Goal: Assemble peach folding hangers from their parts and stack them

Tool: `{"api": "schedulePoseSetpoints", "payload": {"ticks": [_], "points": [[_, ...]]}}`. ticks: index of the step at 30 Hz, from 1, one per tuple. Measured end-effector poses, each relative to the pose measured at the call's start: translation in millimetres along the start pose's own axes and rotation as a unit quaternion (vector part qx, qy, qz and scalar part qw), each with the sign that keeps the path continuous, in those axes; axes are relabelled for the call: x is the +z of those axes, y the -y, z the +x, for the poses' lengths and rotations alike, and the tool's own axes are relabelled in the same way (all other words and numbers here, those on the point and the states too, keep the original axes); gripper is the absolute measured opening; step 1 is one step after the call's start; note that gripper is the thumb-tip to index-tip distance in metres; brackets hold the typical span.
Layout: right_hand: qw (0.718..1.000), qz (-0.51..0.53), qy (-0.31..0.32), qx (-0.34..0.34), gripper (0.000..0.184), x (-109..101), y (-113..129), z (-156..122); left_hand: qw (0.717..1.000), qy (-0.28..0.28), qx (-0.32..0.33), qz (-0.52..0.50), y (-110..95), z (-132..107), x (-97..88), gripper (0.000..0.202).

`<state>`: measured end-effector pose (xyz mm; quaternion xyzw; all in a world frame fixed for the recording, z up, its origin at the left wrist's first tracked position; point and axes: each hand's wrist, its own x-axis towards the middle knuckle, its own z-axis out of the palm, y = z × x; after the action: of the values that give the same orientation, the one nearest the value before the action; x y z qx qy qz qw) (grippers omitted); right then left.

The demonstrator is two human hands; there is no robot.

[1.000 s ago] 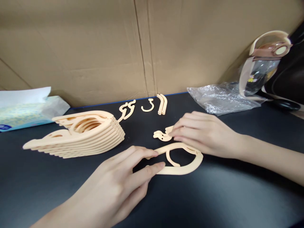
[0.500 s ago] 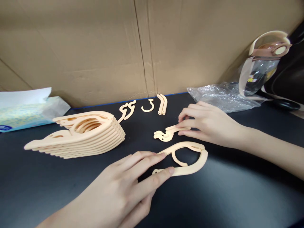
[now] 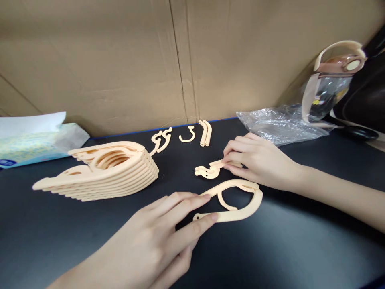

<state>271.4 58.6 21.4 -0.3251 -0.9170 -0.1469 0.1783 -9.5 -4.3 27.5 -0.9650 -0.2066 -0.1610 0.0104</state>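
My left hand (image 3: 159,233) rests its fingers on a cream plastic folding hanger (image 3: 243,212), which lies folded on the dark table with its hook curled inside. Just beyond it, my right hand (image 3: 258,162) pinches one end of a cream hanger arm piece (image 3: 215,163). A curved, S-shaped part (image 3: 210,173) with small holes lies against that piece, and whether the two are joined I cannot tell. On the left a stack of folded hangers (image 3: 120,180) leans in a neat overlapping row.
At the back lie S-shaped arm parts (image 3: 164,140), a loose hook (image 3: 191,134) and two straight curved pieces (image 3: 205,133). A tissue pack (image 3: 36,140) stands at left. Clear plastic wrap (image 3: 279,124) and a drink bottle (image 3: 333,86) are at right. Cardboard (image 3: 120,60) walls the rear.
My right hand's fingers have closed in on the hanger arm piece and shifted slightly left. My left hand and its hanger have hardly moved.
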Motion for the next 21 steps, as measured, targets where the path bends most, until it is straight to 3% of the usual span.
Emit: {"api": "schedulePoseSetpoints", "payload": {"ticks": [11,17,21], "points": [[0.999,0.045,-0.001,0.029,0.024,2.2,-0.8,-0.7,1.0,-0.012,0.011,0.017,0.3,-1.9,1.6,0.04],[0.998,0.047,0.004,0.031,0.013,0.3,-2.9,-1.1,0.998,-0.006,0.034,0.056,1.4,1.6,-2.1,0.037],[0.998,0.058,0.009,0.022,0.015,-1.0,-3.8,-0.5,0.992,-0.013,0.061,0.108,-9.1,-12.9,6.6,0.035]]}}
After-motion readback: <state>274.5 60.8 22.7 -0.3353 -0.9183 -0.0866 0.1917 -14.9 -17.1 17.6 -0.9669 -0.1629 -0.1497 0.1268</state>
